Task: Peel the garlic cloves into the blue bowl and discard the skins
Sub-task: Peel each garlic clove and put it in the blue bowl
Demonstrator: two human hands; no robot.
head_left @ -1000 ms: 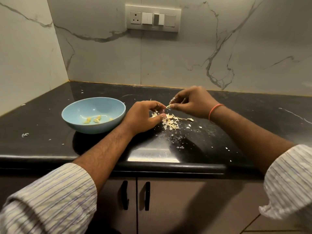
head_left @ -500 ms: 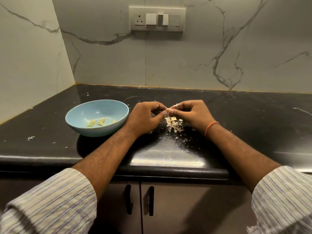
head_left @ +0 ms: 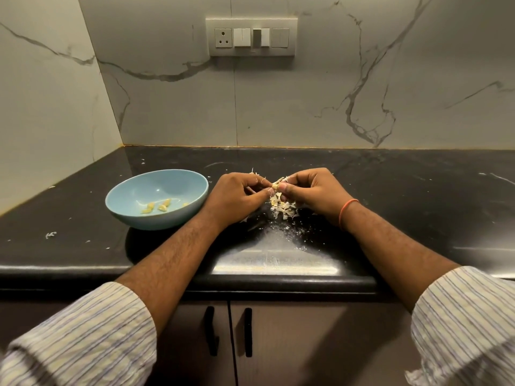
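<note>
A small pale garlic clove (head_left: pixel 276 184) with loose skin is pinched between the fingertips of my left hand (head_left: pixel 237 197) and my right hand (head_left: pixel 313 192), held just above the black counter (head_left: pixel 390 190). Directly below it lies a heap of papery garlic skins (head_left: pixel 282 208). The blue bowl (head_left: pixel 125 207) stands left of my left hand, close to its wrist, and holds a few peeled cloves (head_left: pixel 157 206). An orange band circles my right wrist.
Tiny skin flakes are scattered over the counter toward its front edge (head_left: pixel 278 280). Marble walls close the back and the left side, with a switch panel (head_left: pixel 250 37) high on the back wall. Cabinet doors with dark handles (head_left: pixel 230 330) are under the counter.
My right hand came down and left to meet my left hand over the skin pile. Both hands now pinch the clove together. The camera has shifted, and the bowl has not moved.
</note>
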